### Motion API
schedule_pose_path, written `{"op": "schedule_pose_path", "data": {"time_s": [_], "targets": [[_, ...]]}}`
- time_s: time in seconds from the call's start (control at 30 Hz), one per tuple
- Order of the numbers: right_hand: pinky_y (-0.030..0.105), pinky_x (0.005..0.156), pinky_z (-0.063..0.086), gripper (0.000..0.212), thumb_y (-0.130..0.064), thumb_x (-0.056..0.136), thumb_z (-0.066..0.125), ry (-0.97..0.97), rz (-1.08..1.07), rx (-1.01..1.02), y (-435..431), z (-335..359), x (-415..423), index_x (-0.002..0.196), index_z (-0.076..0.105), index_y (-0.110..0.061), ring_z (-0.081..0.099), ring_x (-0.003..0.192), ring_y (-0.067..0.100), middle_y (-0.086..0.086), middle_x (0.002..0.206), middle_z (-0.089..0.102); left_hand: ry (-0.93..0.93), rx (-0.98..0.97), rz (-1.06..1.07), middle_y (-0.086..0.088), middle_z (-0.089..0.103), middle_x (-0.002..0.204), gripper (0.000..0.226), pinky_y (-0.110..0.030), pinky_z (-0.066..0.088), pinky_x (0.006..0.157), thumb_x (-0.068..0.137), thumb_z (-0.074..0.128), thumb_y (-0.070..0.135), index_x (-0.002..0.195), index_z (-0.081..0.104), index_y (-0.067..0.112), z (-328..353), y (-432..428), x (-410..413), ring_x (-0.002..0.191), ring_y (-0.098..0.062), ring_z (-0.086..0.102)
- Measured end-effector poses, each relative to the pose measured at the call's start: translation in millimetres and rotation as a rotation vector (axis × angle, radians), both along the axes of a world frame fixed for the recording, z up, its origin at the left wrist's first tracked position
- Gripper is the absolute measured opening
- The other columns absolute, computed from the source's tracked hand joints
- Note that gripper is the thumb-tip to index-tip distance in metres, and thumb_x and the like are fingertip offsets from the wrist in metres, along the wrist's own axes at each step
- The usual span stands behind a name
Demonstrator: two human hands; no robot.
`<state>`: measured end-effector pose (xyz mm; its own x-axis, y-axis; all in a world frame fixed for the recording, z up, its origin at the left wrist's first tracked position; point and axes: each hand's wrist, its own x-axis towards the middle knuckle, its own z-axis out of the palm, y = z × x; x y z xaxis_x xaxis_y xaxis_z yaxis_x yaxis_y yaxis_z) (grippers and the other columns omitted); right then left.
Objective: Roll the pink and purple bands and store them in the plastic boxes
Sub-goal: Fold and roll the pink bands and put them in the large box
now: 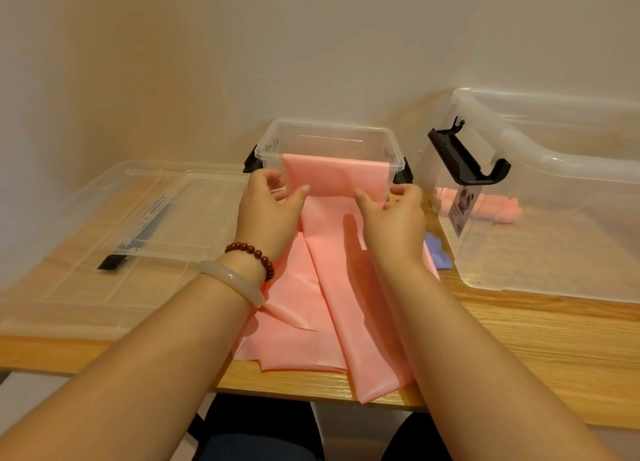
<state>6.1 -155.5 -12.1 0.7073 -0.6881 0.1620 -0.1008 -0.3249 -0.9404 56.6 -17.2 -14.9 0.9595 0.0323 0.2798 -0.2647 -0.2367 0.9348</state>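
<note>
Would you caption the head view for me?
Left hand and right hand hold a pink band before the smaller clear box.

Smooth pink band point(332, 287); clear plastic box point(329, 138)

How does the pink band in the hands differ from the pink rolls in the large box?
The pink band lies unrolled on the table; the pink rolls are wound up inside the large box. The left hand and right hand hold the band; nothing touches the rolls. Both are the same pink.
</note>
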Motion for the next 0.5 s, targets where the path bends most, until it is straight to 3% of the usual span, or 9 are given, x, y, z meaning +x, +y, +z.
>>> {"op": "schedule_pose_path", "data": {"time_s": [0.1, 0.17, 0.2, 0.3, 0.37, 0.4, 0.43, 0.5], "targets": [[0.032, 0.074, 0.052, 0.025, -0.031, 0.087, 0.069, -0.011, 0.082, 0.126, 0.2, -1.8, -0.2, 0.101, 0.065, -0.01, 0.063, 0.085, 0.02, 0.001, 0.09, 0.067, 0.181, -0.213, -0.146, 0.002, 0.061, 0.114, 0.037, -0.018, 0.049, 0.056, 0.09, 0.067, 0.022, 0.12, 0.046, 0.021, 1.8, -2.5, -1.6, 0.084, -0.009, 0.063], [0.024, 0.065, 0.047, 0.021, -0.032, 0.093, 0.063, -0.066, 0.151, 0.147, 3.7, 3.1, -1.8, 0.091, 0.066, -0.012, 0.059, 0.075, 0.015, -0.001, 0.079, 0.064, 0.195, -0.208, -0.196, -0.005, 0.066, 0.105, 0.037, -0.026, 0.053, 0.057, 0.091, 0.066, 0.022, 0.124, 0.049, 0.016, 4.1, -0.8, 0.8, 0.08, -0.016, 0.068], [0.023, 0.066, 0.048, 0.021, -0.035, 0.094, 0.06, -0.112, 0.184, 0.167, 5.2, 5.2, -1.5, 0.089, 0.065, -0.015, 0.059, 0.074, 0.014, -0.002, 0.079, 0.064, 0.197, -0.215, -0.222, -0.008, 0.068, 0.098, 0.034, -0.027, 0.053, 0.056, 0.091, 0.065, 0.021, 0.122, 0.053, 0.014, 5.9, 0.9, 0.8, 0.076, -0.016, 0.069], [0.039, 0.079, 0.053, 0.021, -0.036, 0.099, 0.054, -0.269, 0.261, 0.323, 9.3, 13.3, -0.3, 0.088, 0.063, -0.02, 0.062, 0.081, 0.022, 0.003, 0.086, 0.067, 0.278, -0.326, -0.352, -0.007, 0.07, 0.079, 0.007, -0.025, 0.044, 0.045, 0.094, 0.061, 0.019, 0.096, 0.06, 0.014, 11.2, 3.7, -4.2, 0.062, -0.018, 0.068], [0.039, 0.079, 0.053, 0.019, -0.028, 0.103, 0.049, -0.317, 0.265, 0.446, 8.9, 21.1, -0.9, 0.09, 0.06, -0.018, 0.062, 0.083, 0.021, 0.006, 0.088, 0.065, 0.332, -0.48, -0.451, -0.004, 0.067, 0.068, 0.005, -0.033, 0.052, 0.053, 0.096, 0.056, 0.013, 0.093, 0.055, 0.01, 12.9, 3.8, -6.4, 0.064, -0.023, 0.063], [0.038, 0.078, 0.053, 0.019, -0.027, 0.103, 0.048, -0.328, 0.272, 0.519, 8.2, 24.4, -1.2, 0.091, 0.059, -0.018, 0.063, 0.083, 0.02, 0.006, 0.088, 0.066, 0.338, -0.534, -0.488, -0.002, 0.066, 0.065, 0.003, -0.041, 0.055, 0.065, 0.097, 0.054, 0.01, 0.097, 0.054, 0.008, 12.1, 4.6, -5.4, 0.067, -0.025, 0.063], [0.036, 0.076, 0.054, 0.019, -0.027, 0.104, 0.048, -0.341, 0.3, 0.6, 7.5, 27.4, -2.7, 0.092, 0.058, -0.017, 0.064, 0.08, 0.019, 0.005, 0.085, 0.067, 0.332, -0.553, -0.517, -0.002, 0.066, 0.067, 0.009, -0.047, 0.055, 0.076, 0.097, 0.054, 0.01, 0.105, 0.053, 0.006, 10.8, 5.0, -4.2, 0.071, -0.026, 0.064], [0.037, 0.074, 0.055, 0.018, -0.027, 0.103, 0.048, -0.373, 0.362, 0.754, 8.2, 32.3, -3.3, 0.094, 0.058, -0.016, 0.064, 0.074, 0.018, 0.004, 0.078, 0.068, 0.347, -0.541, -0.57, -0.004, 0.067, 0.08, 0.026, -0.045, 0.053, 0.083, 0.094, 0.06, 0.015, 0.117, 0.053, 0.006, 9.7, 5.8, -4.1, 0.081, -0.023, 0.063]]}}
